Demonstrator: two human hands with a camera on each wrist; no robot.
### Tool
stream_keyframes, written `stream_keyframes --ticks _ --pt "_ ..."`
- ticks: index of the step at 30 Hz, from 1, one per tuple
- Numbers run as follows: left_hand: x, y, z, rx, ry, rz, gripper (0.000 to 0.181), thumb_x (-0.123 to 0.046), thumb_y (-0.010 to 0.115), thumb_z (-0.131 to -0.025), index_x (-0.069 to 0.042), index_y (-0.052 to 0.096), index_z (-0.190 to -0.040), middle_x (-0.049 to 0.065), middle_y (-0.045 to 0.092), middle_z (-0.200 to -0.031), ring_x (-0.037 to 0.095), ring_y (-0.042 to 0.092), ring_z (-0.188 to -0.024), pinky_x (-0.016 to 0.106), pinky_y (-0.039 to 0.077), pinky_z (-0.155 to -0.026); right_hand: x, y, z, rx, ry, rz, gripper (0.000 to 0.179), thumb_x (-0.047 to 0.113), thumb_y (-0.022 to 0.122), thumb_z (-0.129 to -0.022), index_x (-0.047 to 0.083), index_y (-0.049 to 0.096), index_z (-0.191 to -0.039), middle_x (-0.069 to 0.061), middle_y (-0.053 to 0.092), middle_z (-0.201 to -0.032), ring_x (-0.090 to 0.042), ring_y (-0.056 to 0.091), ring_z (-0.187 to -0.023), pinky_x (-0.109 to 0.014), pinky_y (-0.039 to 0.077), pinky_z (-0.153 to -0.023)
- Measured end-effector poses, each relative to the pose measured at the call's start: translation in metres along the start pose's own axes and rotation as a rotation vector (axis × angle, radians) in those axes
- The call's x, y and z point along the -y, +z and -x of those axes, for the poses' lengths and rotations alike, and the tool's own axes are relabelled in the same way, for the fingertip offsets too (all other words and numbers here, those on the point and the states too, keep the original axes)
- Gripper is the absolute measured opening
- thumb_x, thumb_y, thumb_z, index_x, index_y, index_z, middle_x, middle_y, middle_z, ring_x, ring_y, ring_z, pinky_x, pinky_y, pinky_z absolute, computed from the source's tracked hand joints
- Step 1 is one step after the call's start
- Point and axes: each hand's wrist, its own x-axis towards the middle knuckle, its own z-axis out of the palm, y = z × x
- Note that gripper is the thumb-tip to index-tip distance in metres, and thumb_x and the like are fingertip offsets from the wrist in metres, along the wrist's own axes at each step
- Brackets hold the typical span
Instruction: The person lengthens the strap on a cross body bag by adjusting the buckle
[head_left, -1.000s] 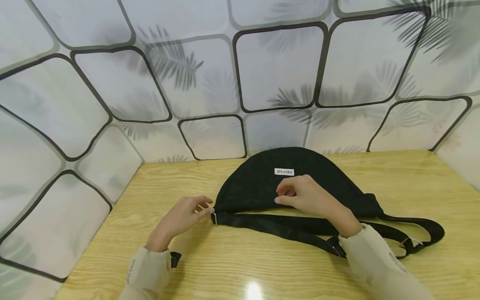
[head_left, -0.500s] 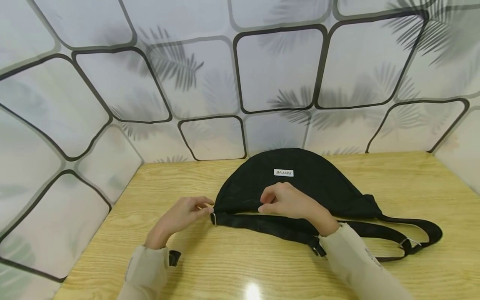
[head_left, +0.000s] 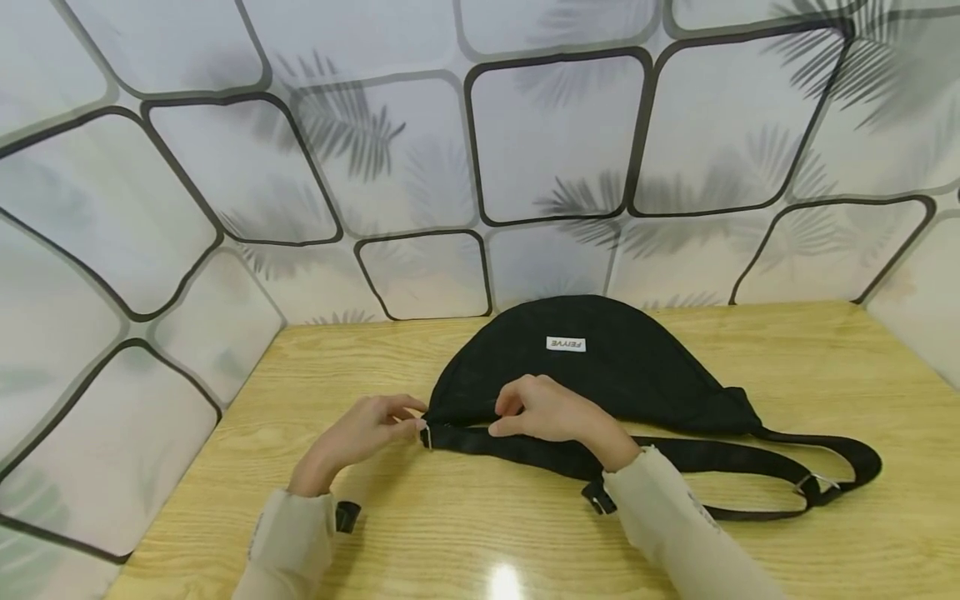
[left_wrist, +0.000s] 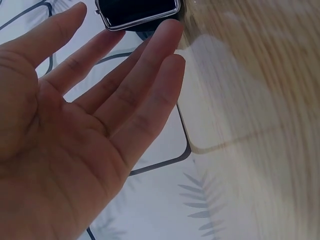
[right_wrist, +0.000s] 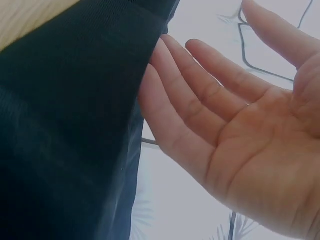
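Note:
A black half-moon sling bag [head_left: 600,375] with a small white label [head_left: 566,344] lies flat on the table, its straight side toward me. My left hand [head_left: 360,435] is at the bag's left corner, fingertips right at a metal strap buckle [head_left: 429,438]. In the left wrist view, its thumb and fingers are spread, and the buckle frame [left_wrist: 142,21] shows beyond the fingertips. My right hand [head_left: 551,410] hovers over the bag's lower edge and the black strap [head_left: 502,448]. Its fingers are relaxed beside black fabric [right_wrist: 75,100] in the right wrist view.
The strap loops out to the right, with a metal adjuster [head_left: 821,482] near its end. A dark strap end with a buckle [head_left: 598,498] lies by the right sleeve. Patterned cloth walls [head_left: 555,142] stand behind and left of the wooden table [head_left: 465,533].
My right hand has moved left and slightly down along the bag's lower edge, and the strap end by its sleeve has shifted left too. The left hand stays at the corner.

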Motion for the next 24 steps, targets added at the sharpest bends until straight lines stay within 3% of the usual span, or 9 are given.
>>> stream_keyframes --ticks 6,16,24 --pt "0.001 0.001 -0.001 0.028 -0.021 0.055 0.038 -0.021 0.063 -0.102 0.003 0.063 -0.131 0.017 0.071 -0.111 0.02 0.071 -0.085 0.045 0.055 -0.083 0.003 0.005 -0.006 0.021 0.005 -0.017 0.028 0.018 0.073 -0.095 -0.004 0.071 -0.111 -0.007 0.071 -0.101 -0.019 0.066 -0.091 -0.033 0.054 -0.079" --pt "0.002 0.002 -0.003 0.081 -0.054 0.203 0.045 -0.016 0.064 -0.102 0.008 0.055 -0.138 0.021 0.068 -0.113 0.027 0.072 -0.09 0.043 0.057 -0.084 0.004 0.015 -0.017 0.037 0.033 -0.042 0.026 0.017 0.074 -0.094 -0.003 0.072 -0.111 -0.006 0.072 -0.099 -0.015 0.066 -0.088 -0.032 0.054 -0.078" --pt "0.002 0.003 -0.006 0.047 -0.063 0.12 0.04 -0.02 0.062 -0.103 0.003 0.06 -0.135 0.02 0.066 -0.115 0.023 0.069 -0.085 0.041 0.057 -0.078 0.008 0.022 -0.023 0.049 0.056 -0.052 0.028 0.017 0.075 -0.094 -0.003 0.071 -0.114 -0.005 0.072 -0.097 -0.015 0.067 -0.083 -0.033 0.055 -0.076"
